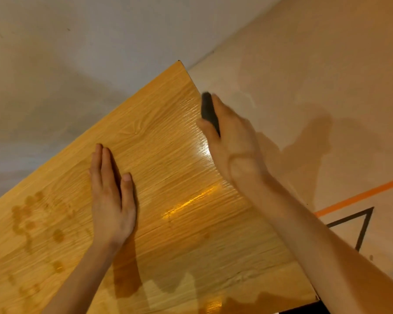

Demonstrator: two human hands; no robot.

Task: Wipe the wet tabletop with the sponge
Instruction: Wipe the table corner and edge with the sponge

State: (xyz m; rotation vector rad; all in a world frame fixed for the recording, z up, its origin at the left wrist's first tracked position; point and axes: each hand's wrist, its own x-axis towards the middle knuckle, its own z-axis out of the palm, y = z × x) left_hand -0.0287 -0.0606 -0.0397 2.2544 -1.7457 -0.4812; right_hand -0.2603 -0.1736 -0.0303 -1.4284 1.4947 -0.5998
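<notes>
Table: a wood-grain top (pixel 168 168) seen at a slant, its far corner pointing up toward the middle of the frame, its right edge running down to the lower right.
Wet areas: dark drops and blotches (pixel 32 214) lie on the left part of the top; a larger wet patch (pixel 127 275) lies near the front edge, by the left forearm; a glossy sheen (pixel 202 150) runs along the right side beside the right hand.
Left hand (pixel 112 200): lies flat on the top, palm down, fingers straight and together, thumb alongside; it grasps nothing.
Right hand (pixel 232 146): at the right edge of the top, back of the hand toward the camera, fingers and thumb closed around the sponge; the hand is slightly blurred.
Sponge (pixel 208 109): a dark block, standing on edge in the right hand's grasp, its upper end poking out past the fingertips at the table's right edge; whether it touches the top I cannot tell.
Floor: pale, to the right of the table, with an orange tape line (pixel 361 196) and black tape (pixel 363 227) forming an angle below it.
Wall: pale grey, behind the table.
</notes>
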